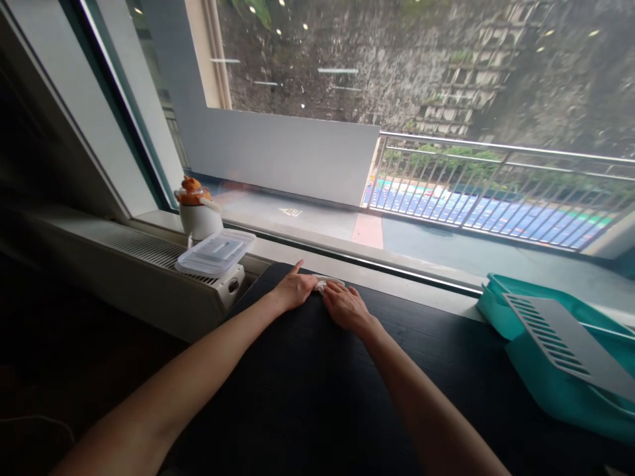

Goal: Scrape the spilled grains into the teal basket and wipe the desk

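Note:
A crumpled white cloth (322,284), perhaps a tissue, lies at the far edge of the black tabletop (317,383). My left hand (296,291) is closed on the left end of the cloth, with one finger pointing up and away. From the right, my right hand (347,307) presses its bent fingers onto the same cloth, their tips close together. Both forearms stretch forward over the tabletop. Part of the cloth is hidden under the fingers.
On the left, a white radiator (218,297) carries a clear plastic lid (217,252). A white pot with an orange top (196,215) stands behind it by the window. A teal plastic bin (550,377) with a grey slotted panel (570,344) sits at right.

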Tool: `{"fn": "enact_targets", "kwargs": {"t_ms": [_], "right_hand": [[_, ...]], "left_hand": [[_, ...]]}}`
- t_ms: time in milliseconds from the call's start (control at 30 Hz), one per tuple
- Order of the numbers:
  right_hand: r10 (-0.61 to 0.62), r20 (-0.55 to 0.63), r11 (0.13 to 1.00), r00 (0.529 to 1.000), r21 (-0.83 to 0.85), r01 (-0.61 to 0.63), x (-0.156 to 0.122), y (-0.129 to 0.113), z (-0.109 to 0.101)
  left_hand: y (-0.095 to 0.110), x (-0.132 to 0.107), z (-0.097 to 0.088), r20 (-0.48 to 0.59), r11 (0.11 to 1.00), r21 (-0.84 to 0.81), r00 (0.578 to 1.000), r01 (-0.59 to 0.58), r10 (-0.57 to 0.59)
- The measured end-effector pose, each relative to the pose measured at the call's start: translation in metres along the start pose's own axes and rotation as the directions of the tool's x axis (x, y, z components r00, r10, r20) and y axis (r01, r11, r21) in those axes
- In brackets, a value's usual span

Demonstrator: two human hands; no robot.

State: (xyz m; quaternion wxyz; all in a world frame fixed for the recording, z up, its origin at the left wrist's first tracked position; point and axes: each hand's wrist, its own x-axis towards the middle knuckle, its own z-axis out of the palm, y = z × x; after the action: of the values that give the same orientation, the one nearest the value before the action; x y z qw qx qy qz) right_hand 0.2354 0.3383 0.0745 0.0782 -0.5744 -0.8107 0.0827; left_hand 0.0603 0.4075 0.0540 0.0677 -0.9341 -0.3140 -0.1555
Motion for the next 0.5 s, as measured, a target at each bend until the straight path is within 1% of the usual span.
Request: {"fn": "enact_targets", "kwargs": {"t_ms": [67, 133, 233, 333, 500], "right_hand": [[0.008, -0.001, 1.0, 1.0, -0.011, -0.008, 0.014, 0.007, -0.001], [0.008, -0.001, 1.0, 1.0, -0.019, -0.008, 0.02, 0.008, -0.001], [0.015, -0.003, 1.0, 1.0, -0.027, -0.015, 0.012, 0.002, -0.001], [0.014, 0.005, 1.0, 1.0, -0.027, -0.014, -0.013, -0.013, 0.001], [-0.036, 0.056, 0.999, 0.998, 0.003, 0.036, -0.079, -0.05, 0.007]], "left_hand": [[-0.008, 0.014, 0.004, 0.022, 1.0, 0.008, 1.0, 0.012, -0.012], [-0.011, 0.02, 0.003, 0.039, 1.0, 0.012, 0.999, 0.007, -0.007], [-0.006, 0.014, -0.003, 0.046, 1.0, 0.01, 0.999, -0.026, 0.026], [0.008, -0.009, -0.015, 0.04, 0.997, -0.007, 0.996, -0.079, 0.08], [0.041, -0.071, -0.04, 0.023, 0.984, -0.072, 0.986, -0.166, 0.168]]}}
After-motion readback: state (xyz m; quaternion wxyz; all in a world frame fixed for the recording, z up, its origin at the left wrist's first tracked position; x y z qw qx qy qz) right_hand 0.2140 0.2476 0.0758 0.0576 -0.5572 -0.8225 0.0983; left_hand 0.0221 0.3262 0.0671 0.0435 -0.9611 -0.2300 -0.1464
